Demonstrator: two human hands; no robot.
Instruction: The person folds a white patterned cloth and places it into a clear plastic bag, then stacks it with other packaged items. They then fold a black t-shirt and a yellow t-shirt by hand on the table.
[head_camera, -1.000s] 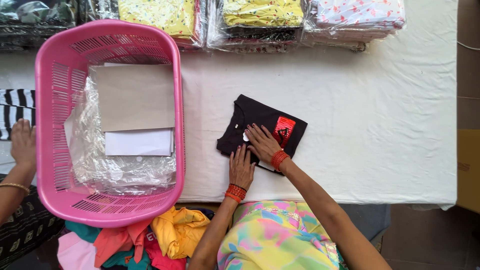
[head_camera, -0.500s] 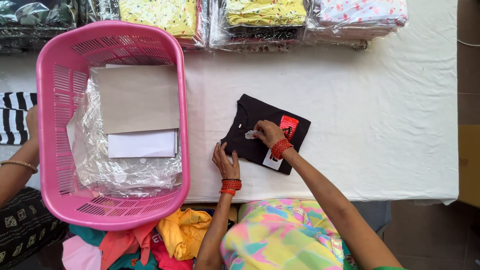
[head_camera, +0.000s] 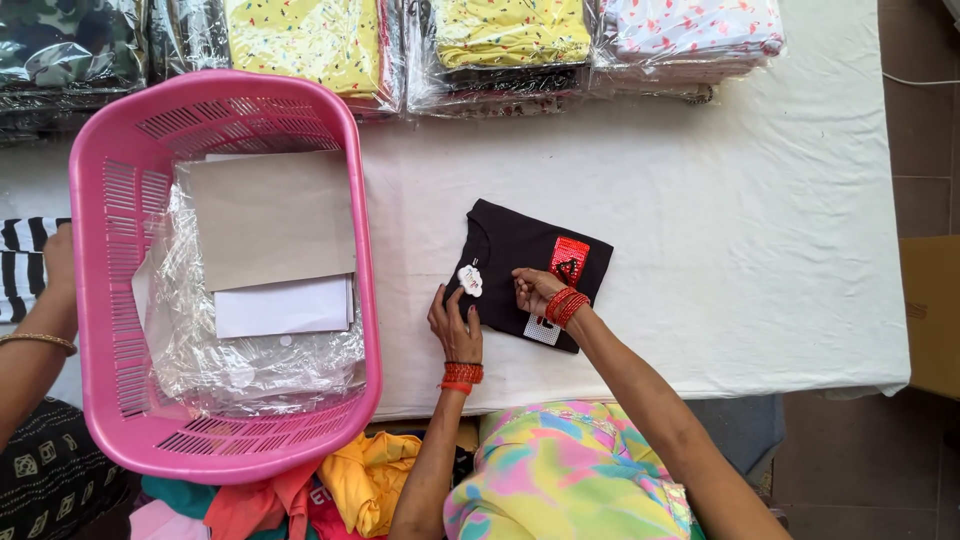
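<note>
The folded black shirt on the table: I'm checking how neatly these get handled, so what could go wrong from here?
1. The left hand pins only one edge of the black shirt, so tugging at the white tag could skew the fold.
2. The right hand rests over the shirt near its red patch and could crease or drag it.
3. The pink basket overhangs the table's near edge; a nudge might tip it.

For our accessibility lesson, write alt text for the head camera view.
Both hands, left hand and right hand, rest on a folded black garment with a red patch on a white-clothed table. A pink plastic basket holding clear bags and card sheets sits alongside.
</note>
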